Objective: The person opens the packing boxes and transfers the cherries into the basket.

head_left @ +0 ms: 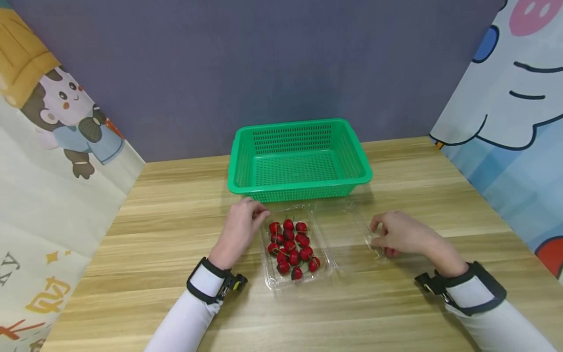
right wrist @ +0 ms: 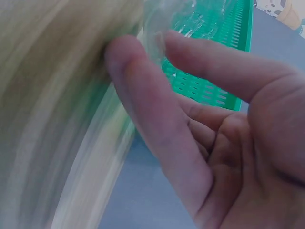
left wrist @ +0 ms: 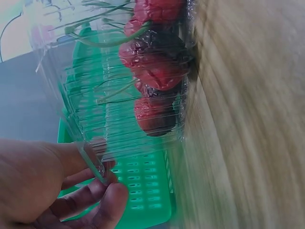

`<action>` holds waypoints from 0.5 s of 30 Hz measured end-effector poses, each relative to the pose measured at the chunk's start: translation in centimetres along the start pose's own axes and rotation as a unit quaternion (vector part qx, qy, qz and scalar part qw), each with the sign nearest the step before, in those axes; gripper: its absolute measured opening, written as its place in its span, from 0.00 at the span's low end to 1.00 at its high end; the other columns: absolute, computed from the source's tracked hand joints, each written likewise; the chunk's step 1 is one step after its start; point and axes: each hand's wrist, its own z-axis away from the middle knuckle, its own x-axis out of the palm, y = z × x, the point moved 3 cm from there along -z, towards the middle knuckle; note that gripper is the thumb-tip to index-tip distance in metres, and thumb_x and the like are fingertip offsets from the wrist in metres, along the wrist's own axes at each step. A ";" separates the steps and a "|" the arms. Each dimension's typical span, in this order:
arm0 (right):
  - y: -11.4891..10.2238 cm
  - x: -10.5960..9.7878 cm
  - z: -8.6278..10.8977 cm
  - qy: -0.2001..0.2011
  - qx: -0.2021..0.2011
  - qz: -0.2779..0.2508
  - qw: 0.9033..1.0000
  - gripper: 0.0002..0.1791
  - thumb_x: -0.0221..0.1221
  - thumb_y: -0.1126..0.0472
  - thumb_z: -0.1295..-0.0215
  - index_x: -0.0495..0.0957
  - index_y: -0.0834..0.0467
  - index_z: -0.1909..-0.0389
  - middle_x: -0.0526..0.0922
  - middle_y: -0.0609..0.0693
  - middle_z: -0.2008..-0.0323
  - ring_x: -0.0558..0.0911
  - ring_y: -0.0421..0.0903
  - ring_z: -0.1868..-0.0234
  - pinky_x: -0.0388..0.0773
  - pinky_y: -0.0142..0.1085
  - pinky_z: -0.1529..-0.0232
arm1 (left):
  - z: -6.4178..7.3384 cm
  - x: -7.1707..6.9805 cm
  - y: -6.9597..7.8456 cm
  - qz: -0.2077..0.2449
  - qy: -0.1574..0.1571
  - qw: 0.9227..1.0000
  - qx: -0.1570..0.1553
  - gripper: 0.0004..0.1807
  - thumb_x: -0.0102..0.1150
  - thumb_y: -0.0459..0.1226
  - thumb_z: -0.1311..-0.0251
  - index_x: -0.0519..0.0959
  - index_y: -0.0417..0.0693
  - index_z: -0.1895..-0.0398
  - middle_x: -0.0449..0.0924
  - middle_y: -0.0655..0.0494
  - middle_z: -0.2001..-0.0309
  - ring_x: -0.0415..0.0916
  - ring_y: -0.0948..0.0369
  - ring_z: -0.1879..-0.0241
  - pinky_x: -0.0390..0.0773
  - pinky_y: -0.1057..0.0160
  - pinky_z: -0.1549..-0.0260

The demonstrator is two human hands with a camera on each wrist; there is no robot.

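A clear plastic clamshell box (head_left: 270, 282) stands on the table with several red cherries (head_left: 289, 245) in it, green stems still on. Its transparent lid (head_left: 352, 244) is folded out flat to the right. At the box's far left corner, my left hand (head_left: 239, 227) pinches the rim; the left wrist view shows thumb and fingers on the plastic edge (left wrist: 95, 164). My right hand (head_left: 404, 234) holds the lid's outer right edge between thumb and fingers. In the right wrist view, clear plastic (right wrist: 155, 28) passes between the right thumb and fingertips.
A green slotted basket (head_left: 299, 190) stands just behind the clamshell, with nothing visible inside. The wooden table (head_left: 176, 244) meets a dark grey panel (head_left: 281, 63) at the back. Cartoon-printed sheets (head_left: 70, 195) flank both sides.
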 end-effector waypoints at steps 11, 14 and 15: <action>0.1 -0.3 -0.2 0.006 -0.015 0.039 0.999 0.16 0.64 0.57 0.35 0.75 0.63 0.54 0.76 0.46 0.81 0.78 0.42 0.82 0.71 0.32 0.79 | -0.4 0.3 -0.4 0.000 -0.004 1.000 -0.007 0.03 0.68 0.36 0.40 0.85 0.46 0.67 0.77 0.60 0.70 0.73 0.63 0.69 0.72 0.71 0.72; -0.2 -0.8 -0.1 0.024 -0.023 0.067 0.997 0.16 0.62 0.53 0.33 0.76 0.62 0.54 0.76 0.45 0.79 0.76 0.41 0.80 0.69 0.32 0.78 | -0.5 0.4 -0.5 0.002 -0.004 1.000 -0.006 0.03 0.67 0.36 0.39 0.85 0.46 0.67 0.77 0.60 0.70 0.73 0.62 0.70 0.72 0.71 0.73; -0.4 -0.9 -0.2 0.033 -0.026 0.072 0.997 0.16 0.62 0.53 0.33 0.76 0.61 0.54 0.76 0.45 0.77 0.75 0.40 0.79 0.69 0.33 0.77 | -0.5 0.4 -0.5 0.002 -0.005 1.000 -0.006 0.03 0.67 0.36 0.39 0.85 0.46 0.67 0.77 0.60 0.70 0.73 0.62 0.69 0.72 0.71 0.72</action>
